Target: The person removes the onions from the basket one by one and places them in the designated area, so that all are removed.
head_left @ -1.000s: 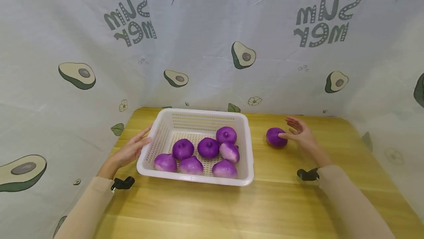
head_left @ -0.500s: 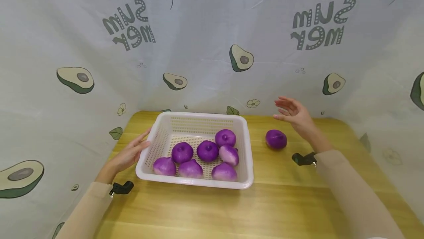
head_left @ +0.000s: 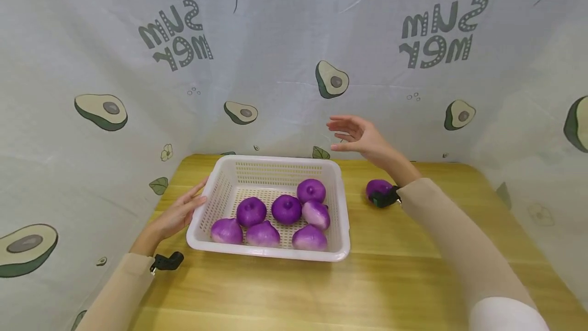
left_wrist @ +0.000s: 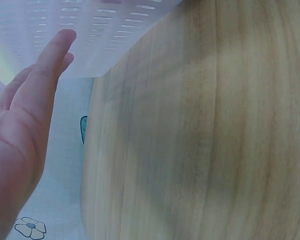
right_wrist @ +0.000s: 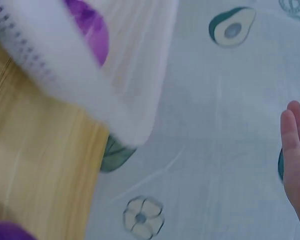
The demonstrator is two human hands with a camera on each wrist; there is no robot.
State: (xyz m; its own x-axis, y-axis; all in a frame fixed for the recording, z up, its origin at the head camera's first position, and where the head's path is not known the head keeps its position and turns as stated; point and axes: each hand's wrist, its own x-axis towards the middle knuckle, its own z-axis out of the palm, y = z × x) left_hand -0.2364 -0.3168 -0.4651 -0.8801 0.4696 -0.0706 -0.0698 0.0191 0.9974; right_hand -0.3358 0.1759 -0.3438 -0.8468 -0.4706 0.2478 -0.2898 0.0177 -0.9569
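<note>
A white plastic basket (head_left: 268, 253) holds several purple onions (head_left: 287, 209) lying toward its front and right. My left hand (head_left: 176, 217) touches the basket's left side with straight fingers; the left wrist view shows this hand (left_wrist: 27, 112) against the slotted wall (left_wrist: 97, 30). My right hand (head_left: 360, 139) is raised above the basket's back right corner, fingers spread from the thumb and nothing between them. One more onion (head_left: 377, 187) lies on the table right of the basket, partly hidden by the black wrist mount. In the right wrist view the hand (right_wrist: 297, 155) is apart from the basket rim (right_wrist: 134, 125).
The wooden table (head_left: 294, 295) reaches back to a pale curtain (head_left: 275, 55) printed with avocados, which hangs close behind and on both sides. Black camera mounts (head_left: 167, 261) sit on both wrists.
My right hand has let go of the lone onion, risen and moved left toward the basket's back right corner. That onion stays on the table. The left hand keeps its place at the basket.
</note>
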